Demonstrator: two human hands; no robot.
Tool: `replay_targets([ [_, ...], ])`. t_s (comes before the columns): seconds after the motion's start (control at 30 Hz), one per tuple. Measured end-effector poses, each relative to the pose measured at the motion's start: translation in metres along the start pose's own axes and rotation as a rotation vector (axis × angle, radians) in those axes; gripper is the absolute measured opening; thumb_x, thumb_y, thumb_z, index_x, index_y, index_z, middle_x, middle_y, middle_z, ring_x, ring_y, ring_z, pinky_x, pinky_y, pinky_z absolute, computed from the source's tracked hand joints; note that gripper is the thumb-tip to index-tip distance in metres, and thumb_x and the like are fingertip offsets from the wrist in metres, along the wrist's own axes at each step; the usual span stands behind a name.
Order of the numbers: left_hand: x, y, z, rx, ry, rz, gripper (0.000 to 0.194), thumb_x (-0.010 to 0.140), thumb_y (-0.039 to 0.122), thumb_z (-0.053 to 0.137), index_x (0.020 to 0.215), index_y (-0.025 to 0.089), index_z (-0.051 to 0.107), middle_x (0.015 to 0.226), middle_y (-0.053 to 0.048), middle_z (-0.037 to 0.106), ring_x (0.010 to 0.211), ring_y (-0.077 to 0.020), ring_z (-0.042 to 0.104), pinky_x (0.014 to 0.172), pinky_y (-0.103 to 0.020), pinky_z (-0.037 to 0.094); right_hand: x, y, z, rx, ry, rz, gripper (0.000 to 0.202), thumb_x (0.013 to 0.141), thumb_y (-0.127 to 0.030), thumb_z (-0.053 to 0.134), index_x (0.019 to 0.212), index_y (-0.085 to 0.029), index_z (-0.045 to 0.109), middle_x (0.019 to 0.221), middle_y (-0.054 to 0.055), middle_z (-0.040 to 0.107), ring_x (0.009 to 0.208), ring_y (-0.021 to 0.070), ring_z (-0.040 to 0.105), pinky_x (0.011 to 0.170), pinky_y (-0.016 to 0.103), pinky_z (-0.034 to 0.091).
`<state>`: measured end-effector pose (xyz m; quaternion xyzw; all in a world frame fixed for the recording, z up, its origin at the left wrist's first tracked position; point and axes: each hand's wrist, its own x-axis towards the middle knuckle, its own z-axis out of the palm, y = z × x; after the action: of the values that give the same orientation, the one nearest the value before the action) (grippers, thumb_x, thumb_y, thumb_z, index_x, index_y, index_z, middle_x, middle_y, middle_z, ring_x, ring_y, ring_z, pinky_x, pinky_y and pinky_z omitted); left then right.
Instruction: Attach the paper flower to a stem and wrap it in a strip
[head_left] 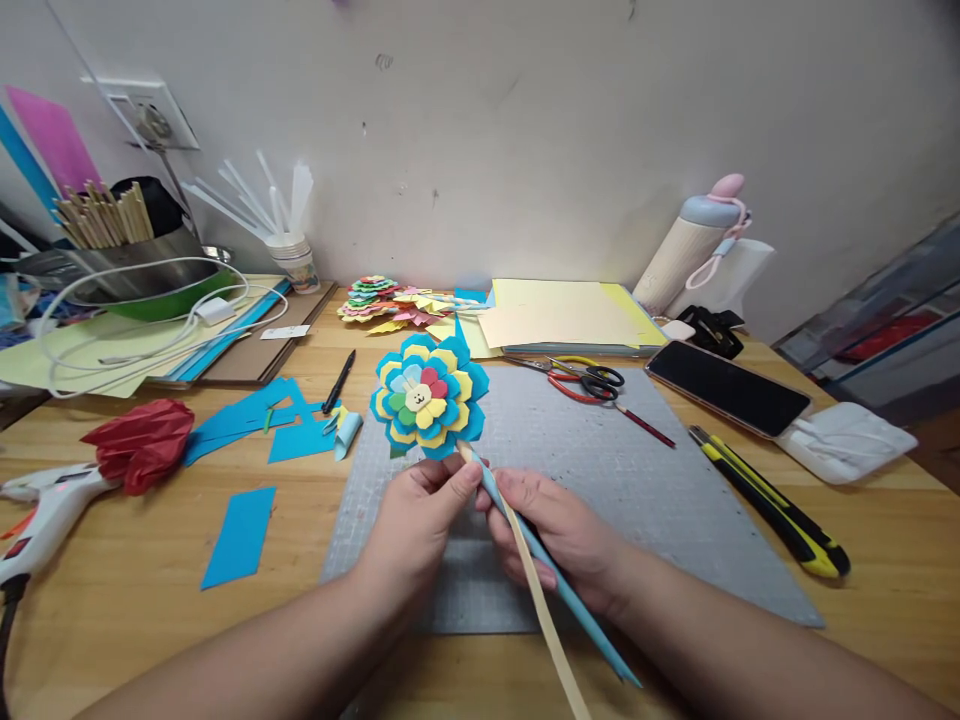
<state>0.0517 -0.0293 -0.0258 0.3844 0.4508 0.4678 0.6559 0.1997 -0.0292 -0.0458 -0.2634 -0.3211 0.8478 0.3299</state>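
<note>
A layered paper flower (419, 397) in blue, yellow, red and green has a small smiling face at its centre. Its light blue stem (574, 603) slants down to the lower right. My left hand (424, 498) pinches the stem's top just under the petals. Close beside it, my right hand (551, 530) has its fingers wrapped round the stem a little lower. A long cream paper strip (541, 605) starts at the top of the stem and hangs down across it towards the bottom edge. Both hands are above the grey cutting mat (637, 540).
Right: utility knife (772, 505), phone (727, 388), white charger (851, 442). Behind the mat: scissors (600, 380), pencil (646, 426), stacked paper (574, 312), finished paper flowers (397, 305). Left: blue paper pieces (238, 537), pen (340, 381), red crumpled paper (146, 440), glue gun (52, 515), paper cup with sticks (294, 262).
</note>
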Motion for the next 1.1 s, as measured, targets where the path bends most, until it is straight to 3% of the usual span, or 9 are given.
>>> replay_targets([
  [0.2, -0.009, -0.002, 0.005, 0.041, 0.146, -0.019, 0.033, 0.07, 0.037, 0.075, 0.076, 0.02, 0.047, 0.059, 0.008, 0.045, 0.047, -0.0074, 0.039, 0.047, -0.022, 0.03, -0.002, -0.017, -0.004, 0.087, 0.07, -0.005, 0.03, 0.083, -0.046, 0.064, 0.083, -0.016, 0.057, 0.043, -0.011, 0.044, 0.025, 0.0012, 0.027, 0.028, 0.012, 0.023],
  [0.27, -0.011, 0.004, 0.002, 0.052, 0.295, 0.126, 0.038, 0.072, 0.032, 0.073, 0.081, 0.024, 0.038, 0.058, 0.011, 0.036, 0.048, -0.0066, 0.036, 0.049, -0.02, 0.03, -0.003, -0.023, -0.006, 0.089, 0.087, 0.0, 0.029, 0.083, -0.044, 0.064, 0.084, -0.016, 0.058, 0.044, -0.011, 0.043, 0.026, 0.0008, 0.027, 0.029, 0.012, 0.023],
  [0.37, -0.004, 0.02, -0.008, 0.181, 0.479, 0.461, 0.049, 0.071, 0.026, 0.075, 0.102, 0.029, 0.037, 0.077, 0.008, 0.048, 0.056, -0.007, 0.045, 0.058, -0.021, 0.037, -0.003, -0.026, -0.008, 0.07, 0.07, 0.012, 0.029, 0.083, -0.043, 0.064, 0.083, -0.015, 0.059, 0.045, -0.011, 0.043, 0.027, 0.0004, 0.026, 0.029, 0.012, 0.022],
  [0.47, 0.007, 0.037, -0.022, 0.186, 0.391, 0.451, 0.059, 0.077, 0.04, 0.069, 0.124, 0.032, 0.034, 0.105, -0.001, 0.055, 0.049, -0.0056, 0.046, 0.053, -0.024, 0.041, -0.004, -0.024, -0.008, 0.048, 0.034, 0.027, 0.029, 0.083, -0.042, 0.065, 0.082, -0.014, 0.06, 0.043, -0.01, 0.042, 0.026, 0.0005, 0.025, 0.028, 0.012, 0.021],
  [0.57, 0.012, 0.047, -0.033, 0.035, 0.106, 0.165, 0.048, 0.084, 0.061, 0.047, 0.114, 0.024, 0.049, 0.091, -0.003, 0.06, 0.046, -0.0094, 0.047, 0.049, -0.028, 0.043, -0.004, -0.022, -0.008, 0.03, 0.012, 0.037, 0.029, 0.081, -0.042, 0.066, 0.081, -0.014, 0.06, 0.041, -0.011, 0.041, 0.026, 0.0006, 0.023, 0.028, 0.012, 0.022],
  [0.63, 0.01, 0.05, -0.038, 0.027, 0.025, 0.092, 0.045, 0.082, 0.062, 0.049, 0.095, 0.019, 0.059, 0.075, -0.002, 0.059, 0.047, -0.0107, 0.047, 0.051, -0.029, 0.046, -0.004, -0.022, -0.009, 0.021, 0.011, 0.033, 0.03, 0.08, -0.043, 0.067, 0.08, -0.014, 0.06, 0.041, -0.011, 0.041, 0.025, 0.0007, 0.024, 0.028, 0.012, 0.023],
  [0.87, -0.007, 0.055, -0.053, 0.199, 0.123, 0.219, 0.019, 0.073, 0.035, 0.073, 0.08, 0.018, 0.07, 0.055, 0.005, 0.043, 0.047, -0.007, 0.039, 0.047, -0.02, 0.034, -0.001, -0.025, -0.012, 0.021, 0.089, -0.009, 0.028, 0.082, -0.04, 0.066, 0.08, -0.013, 0.06, 0.043, -0.009, 0.045, 0.025, 0.001, 0.027, 0.027, 0.012, 0.021],
  [0.97, -0.021, 0.068, -0.064, 0.261, 0.152, 0.284, 0.021, 0.068, 0.039, 0.076, 0.073, 0.019, 0.068, 0.059, 0.001, 0.051, 0.05, -0.0098, 0.045, 0.047, -0.023, 0.035, 0.002, -0.024, -0.014, 0.065, 0.177, -0.06, 0.024, 0.085, -0.038, 0.063, 0.082, -0.014, 0.059, 0.044, -0.01, 0.045, 0.026, 0.0012, 0.03, 0.029, 0.012, 0.023],
  [1.1, -0.032, 0.09, -0.091, 0.393, 0.402, 0.515, 0.029, 0.068, 0.049, 0.073, 0.074, 0.023, 0.063, 0.056, 0.003, 0.047, 0.052, -0.0115, 0.044, 0.049, -0.025, 0.038, 0.006, -0.027, -0.019, 0.154, 0.268, -0.108, 0.024, 0.09, -0.038, 0.056, 0.082, -0.015, 0.056, 0.043, -0.011, 0.041, 0.026, 0.0013, 0.029, 0.029, 0.013, 0.023],
])
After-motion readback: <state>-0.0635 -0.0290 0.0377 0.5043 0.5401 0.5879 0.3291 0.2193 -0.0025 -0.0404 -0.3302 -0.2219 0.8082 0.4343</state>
